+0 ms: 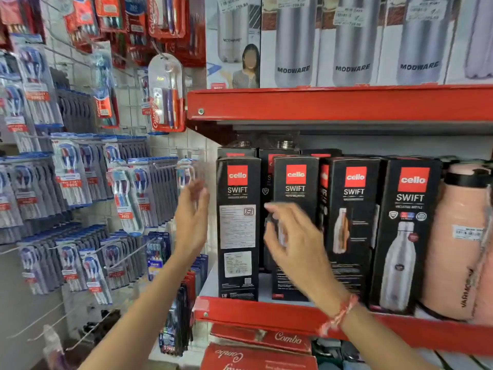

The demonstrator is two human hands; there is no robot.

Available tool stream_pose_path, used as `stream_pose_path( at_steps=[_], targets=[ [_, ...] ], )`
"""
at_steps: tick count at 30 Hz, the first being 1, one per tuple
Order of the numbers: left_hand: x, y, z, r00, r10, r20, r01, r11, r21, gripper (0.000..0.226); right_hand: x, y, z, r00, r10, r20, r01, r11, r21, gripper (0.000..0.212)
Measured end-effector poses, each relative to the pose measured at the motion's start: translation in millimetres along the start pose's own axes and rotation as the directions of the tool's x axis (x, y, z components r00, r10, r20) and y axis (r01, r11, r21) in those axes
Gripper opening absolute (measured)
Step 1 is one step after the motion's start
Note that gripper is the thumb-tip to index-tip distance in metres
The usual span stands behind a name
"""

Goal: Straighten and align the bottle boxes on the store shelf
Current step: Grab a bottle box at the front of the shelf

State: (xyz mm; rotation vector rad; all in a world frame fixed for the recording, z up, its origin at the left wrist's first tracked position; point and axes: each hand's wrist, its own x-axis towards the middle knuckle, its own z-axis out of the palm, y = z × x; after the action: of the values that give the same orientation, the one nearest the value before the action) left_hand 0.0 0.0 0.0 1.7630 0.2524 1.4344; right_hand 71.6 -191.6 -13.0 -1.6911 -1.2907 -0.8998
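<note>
A row of tall black cardboard bottle boxes with red "cello" squares and "SWIFT" lettering stands upright on the red metal store shelf [256, 313], close to its front lip. The leftmost box [238, 228] shows a side panel with white printed labels. Just to its right, across a narrow gap, stands the second box [295, 182], its lower half hidden behind the right hand. Next to the right is the third box [353, 222], turned slightly so a side face shows, and beyond it the fourth box [405, 236], which carries a picture of a steel bottle. More black boxes stand behind this front row, two of them with steel bottle necks showing on top.

The left hand [192, 217] is open with fingers spread, palm turned toward the leftmost box, held just beside that box's left edge; motion blur hides whether it touches. The right hand [290, 236], with a red-and-white thread band on the wrist, is in front of the second box with fingers curled loosely; it is blurred, and I cannot tell whether it grips the box.

At the far right end of the row stands a peach-coloured plastic flask [461, 249]. On the shelf above the row stand white Modware bottle boxes [352, 49]. Left of the shelf hang packs of toothbrushes [80, 169] on wire pegs.
</note>
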Motion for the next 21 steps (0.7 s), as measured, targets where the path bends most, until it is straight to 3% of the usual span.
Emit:
stream_pose_path(
  at_steps=[2, 4, 6, 10, 11, 15, 18, 21],
  targets=[
    [-11, -20, 5, 0.957, -0.215, 0.192, 0.222, 0.975, -0.014, 0.037, -19, -12, 28, 0.954, 0.228, 0.197, -0.232, 0.973, -0.003, 0.065],
    [-31, -37, 13, 0.864, -0.367, 0.346, 0.386, 0.922, 0.014, 0.062, -45, -24, 56, 0.826, 0.391, 0.406, -0.384, 0.918, -0.101, 0.094],
    [-44, -41, 20, 0.835, -0.393, 0.386, 0.431, 0.902, -0.016, 0.067, -54, -30, 71, 0.772, 0.468, 0.429, -0.438, 0.882, -0.174, 0.110],
    [-32, -24, 9, 0.911, -0.231, 0.340, 0.273, 0.958, -0.081, 0.025, -38, -25, 68, 0.835, 0.450, 0.318, -0.414, 0.893, -0.177, 0.123],
    [-8, -30, -21, 0.919, -0.184, 0.350, 0.224, 0.971, -0.078, 0.026, -19, -36, 90, 0.852, 0.423, 0.309, -0.399, 0.906, -0.139, 0.123],
    [14, -44, -64, 0.858, -0.097, 0.504, 0.178, 0.977, -0.115, 0.071, 6, -28, 100, 0.814, 0.378, 0.442, -0.435, 0.900, 0.033, 0.116],
    [-9, -54, -49, 0.905, -0.027, 0.425, 0.099, 0.984, -0.148, 0.092, 2, -11, 96, 0.838, 0.328, 0.436, -0.408, 0.908, 0.102, 0.112],
    [-18, -61, -28, 0.942, 0.014, 0.336, 0.043, 0.986, -0.163, 0.097, 6, 1, 95, 0.869, 0.305, 0.389, -0.376, 0.919, 0.120, 0.113]
  ],
)
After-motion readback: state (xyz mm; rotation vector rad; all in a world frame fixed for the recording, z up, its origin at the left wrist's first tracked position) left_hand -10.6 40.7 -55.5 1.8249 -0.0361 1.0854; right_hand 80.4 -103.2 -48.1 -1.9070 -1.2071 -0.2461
